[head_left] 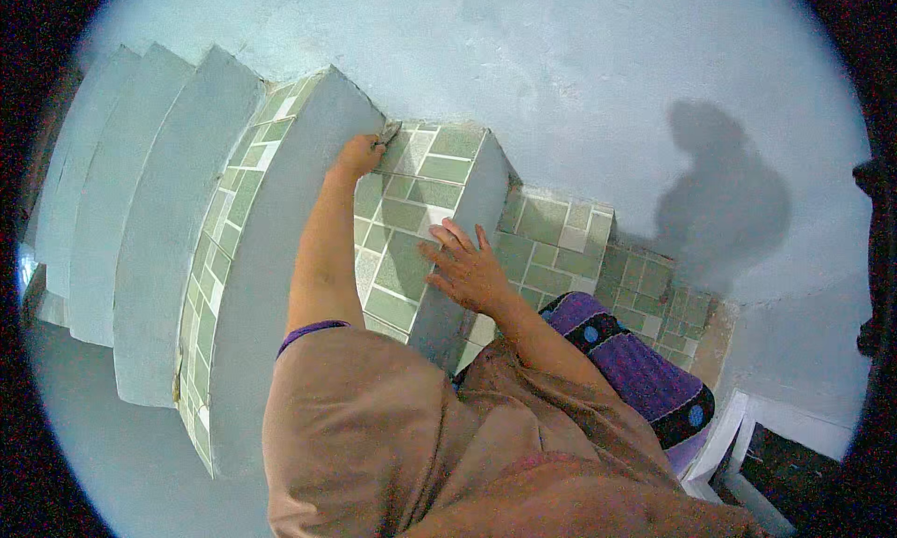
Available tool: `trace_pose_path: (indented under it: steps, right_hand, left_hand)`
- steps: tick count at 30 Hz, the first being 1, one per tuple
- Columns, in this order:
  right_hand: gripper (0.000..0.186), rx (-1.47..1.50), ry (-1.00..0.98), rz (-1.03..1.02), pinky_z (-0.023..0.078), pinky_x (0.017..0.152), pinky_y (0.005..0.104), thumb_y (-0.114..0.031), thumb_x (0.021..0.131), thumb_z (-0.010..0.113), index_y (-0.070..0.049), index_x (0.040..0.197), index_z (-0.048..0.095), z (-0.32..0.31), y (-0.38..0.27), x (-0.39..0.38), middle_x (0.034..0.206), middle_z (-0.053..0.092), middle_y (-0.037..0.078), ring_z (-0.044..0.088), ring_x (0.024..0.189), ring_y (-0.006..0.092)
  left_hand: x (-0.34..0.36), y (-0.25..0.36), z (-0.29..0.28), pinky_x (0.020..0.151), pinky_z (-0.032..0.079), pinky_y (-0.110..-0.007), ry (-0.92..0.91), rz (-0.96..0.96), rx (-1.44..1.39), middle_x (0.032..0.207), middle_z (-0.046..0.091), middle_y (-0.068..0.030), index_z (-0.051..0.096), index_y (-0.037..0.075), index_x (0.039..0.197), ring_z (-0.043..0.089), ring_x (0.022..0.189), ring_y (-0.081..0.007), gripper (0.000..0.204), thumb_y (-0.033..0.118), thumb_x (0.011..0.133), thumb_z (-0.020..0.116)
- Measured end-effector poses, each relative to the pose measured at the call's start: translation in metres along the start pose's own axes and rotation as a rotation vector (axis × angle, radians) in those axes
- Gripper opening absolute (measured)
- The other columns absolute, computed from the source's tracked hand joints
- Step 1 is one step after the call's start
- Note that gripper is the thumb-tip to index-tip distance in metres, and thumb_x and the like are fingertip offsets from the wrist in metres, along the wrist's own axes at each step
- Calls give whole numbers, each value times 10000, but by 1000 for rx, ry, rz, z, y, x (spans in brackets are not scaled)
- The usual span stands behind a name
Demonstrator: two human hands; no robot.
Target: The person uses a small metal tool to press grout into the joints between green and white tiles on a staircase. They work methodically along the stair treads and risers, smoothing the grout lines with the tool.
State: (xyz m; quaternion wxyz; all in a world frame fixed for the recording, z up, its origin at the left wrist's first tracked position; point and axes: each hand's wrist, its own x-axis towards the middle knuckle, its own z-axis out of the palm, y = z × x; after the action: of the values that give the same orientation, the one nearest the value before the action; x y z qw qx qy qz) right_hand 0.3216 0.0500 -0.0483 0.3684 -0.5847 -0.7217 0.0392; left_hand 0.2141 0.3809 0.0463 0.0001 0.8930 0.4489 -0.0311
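Tiled step [404, 215]: green and white, laid in uneven blocks; served as landmark.
Small thing [390, 131]: thin, dark greyish, at the tiled step's inner corner, by the wall [561, 61]; kind unclear from where I stood.
Left hand [359, 155]: grasped the small thing, fingers curled; arm stretched along the tiled step.
Right hand [465, 269]: released, fingers spread, at the tiled step's front edge; contact could not be told.
Other steps: a grey riser [280, 220] rose left of the tiled step; a lower tread [551, 239] lay right of it.
Clothing: brown shirt [364, 426], nearside of the tiled step; purple cloth [631, 351], to its right.
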Motion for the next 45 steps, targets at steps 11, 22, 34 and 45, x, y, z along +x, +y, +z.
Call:
trace_pose_path:
  steps: [11,22,34,45]
  right_hand:
    - [508,62,18,12,213,1063,685,-425,895,569,-190,1337,482,0,0,0,1473,359,86,243,1415,284]
    - [546,29,-4,22,193,1073,687,-432,883,580,-199,1362,461,-4,-3,1,1480,356,81,254,1415,282]
    - [518,64,115,-17,222,1060,686,-440,875,589,-190,1320,505,1,0,1,1460,390,85,289,1401,284]
    - [499,107,30,25,197,1071,686,-432,888,584,-206,1325,498,-2,-1,0,1469,371,87,266,1411,289]
  left_hand:
    - [-4,7,6,895,469,-484,26,-59,-27,1047,656,-225,656,70,1101,604,1007,-422,317,289,897,551]
    - [-12,14,21,863,489,-475,132,-135,-236,1051,653,-238,641,52,1116,615,989,-422,331,287,897,561]
    - [-41,-5,1,872,482,-477,24,-41,-190,1032,661,-224,633,66,1123,620,992,-409,318,292,920,539]
    - [-5,-10,27,817,504,-441,129,0,-97,1016,678,-201,617,112,1168,653,937,-373,328,332,953,506]
